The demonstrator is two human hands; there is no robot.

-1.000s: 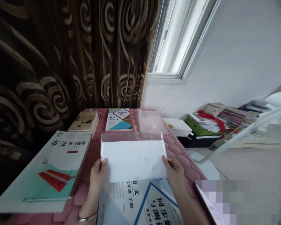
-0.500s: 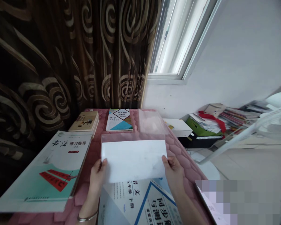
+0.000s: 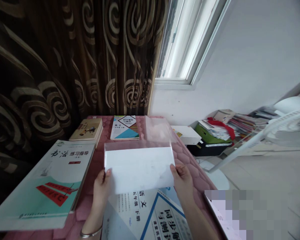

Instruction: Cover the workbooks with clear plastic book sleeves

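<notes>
A clear, thin, rectangular plastic sleeve [image 3: 126, 145] is held up with its broad face toward the camera and its long sides running left to right. A plain white rectangular sheet of paper [image 3: 140, 170], faintly smudged with grey, lies flat against it; whether inside or behind is hard to tell. A see-through strip of plastic extends past the sheet's far edge, which slants slightly, higher at the right.
</notes>
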